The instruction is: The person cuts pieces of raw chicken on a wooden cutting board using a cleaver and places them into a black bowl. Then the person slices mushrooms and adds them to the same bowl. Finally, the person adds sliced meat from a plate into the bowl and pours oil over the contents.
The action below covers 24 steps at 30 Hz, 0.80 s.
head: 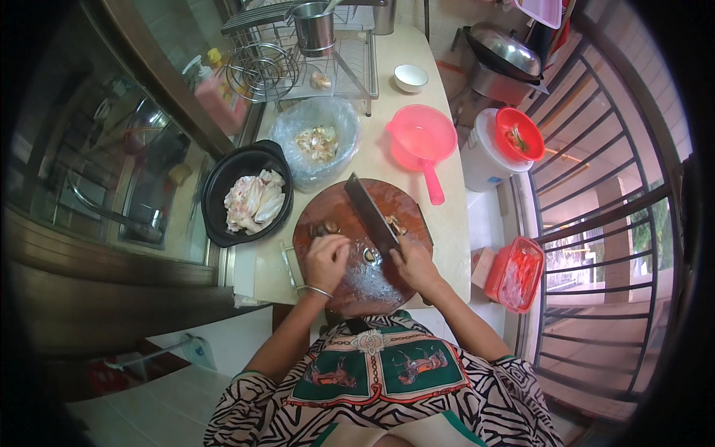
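Observation:
A round, reddish-brown wooden chopping board (pixel 318 204) lies before me with a wet front part. My right hand (pixel 414 265) grips a cleaver (pixel 368 212) by its handle, the dark blade slanting away to the upper left over the board. Over the board's left half is my left hand (pixel 325 264), its fingers curled; whether anything is between them is hidden. Just beyond those fingers sit dark brown pieces (pixel 327 226), which look like mushrooms. Cut brown pieces (pixel 396 224) lie right of the blade. One small pale-centred slice (pixel 369 255) rests between my hands.
Left of the board stands a black pot (pixel 209 193) of raw, pale meat (pixel 254 201). Behind it are a plastic-lined bowl (pixel 346 125) with scraps, a pink long-handled scoop (pixel 422 131), a white bowl (pixel 411 78) and a wire rack (pixel 262 70). A barred railing (pixel 592 223) runs along the right.

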{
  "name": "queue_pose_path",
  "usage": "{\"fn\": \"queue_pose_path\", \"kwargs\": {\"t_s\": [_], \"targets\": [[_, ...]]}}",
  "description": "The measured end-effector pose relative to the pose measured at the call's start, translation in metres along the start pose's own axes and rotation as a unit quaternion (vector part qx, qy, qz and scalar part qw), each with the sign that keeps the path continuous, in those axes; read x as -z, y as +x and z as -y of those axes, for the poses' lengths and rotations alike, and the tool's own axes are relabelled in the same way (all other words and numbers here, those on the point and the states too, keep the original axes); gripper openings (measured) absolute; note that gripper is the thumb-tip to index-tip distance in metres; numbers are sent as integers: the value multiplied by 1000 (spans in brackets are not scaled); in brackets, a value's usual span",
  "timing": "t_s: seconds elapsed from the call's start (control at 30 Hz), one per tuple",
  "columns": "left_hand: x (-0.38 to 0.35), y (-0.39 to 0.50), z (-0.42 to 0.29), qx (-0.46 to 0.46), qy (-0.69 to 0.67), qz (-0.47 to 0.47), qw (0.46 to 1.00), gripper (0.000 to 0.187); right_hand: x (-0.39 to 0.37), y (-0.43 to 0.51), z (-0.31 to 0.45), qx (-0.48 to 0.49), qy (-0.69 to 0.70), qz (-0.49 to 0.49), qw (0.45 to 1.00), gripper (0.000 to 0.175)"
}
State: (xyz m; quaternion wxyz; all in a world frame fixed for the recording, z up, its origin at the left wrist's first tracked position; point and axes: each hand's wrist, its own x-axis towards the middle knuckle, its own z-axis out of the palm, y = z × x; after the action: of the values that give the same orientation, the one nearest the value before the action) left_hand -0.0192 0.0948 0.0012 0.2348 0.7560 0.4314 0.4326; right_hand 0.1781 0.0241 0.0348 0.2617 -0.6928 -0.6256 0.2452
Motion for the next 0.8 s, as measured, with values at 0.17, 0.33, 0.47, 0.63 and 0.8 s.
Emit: {"fn": "queue_pose_path", "kwargs": {"t_s": [0.17,0.33,0.47,0.63,0.8], "targets": [[31,-3,14,11,85,60,995,9,6,-18,7,-5,44,26,999,19],[11,-13,7,18,113,115,987,16,-10,-37,4,-34,12,74,997,20],[-3,-7,-2,70,82,159,981,17,-5,-30,-1,-49,-7,67,997,18],[-36,-7,-1,120,-9,145,982,13,10,-26,1,-42,-16,25,999,17],[-41,-10,6,171,-36,125,977,14,8,-38,9,-29,-20,59,998,17]]}}
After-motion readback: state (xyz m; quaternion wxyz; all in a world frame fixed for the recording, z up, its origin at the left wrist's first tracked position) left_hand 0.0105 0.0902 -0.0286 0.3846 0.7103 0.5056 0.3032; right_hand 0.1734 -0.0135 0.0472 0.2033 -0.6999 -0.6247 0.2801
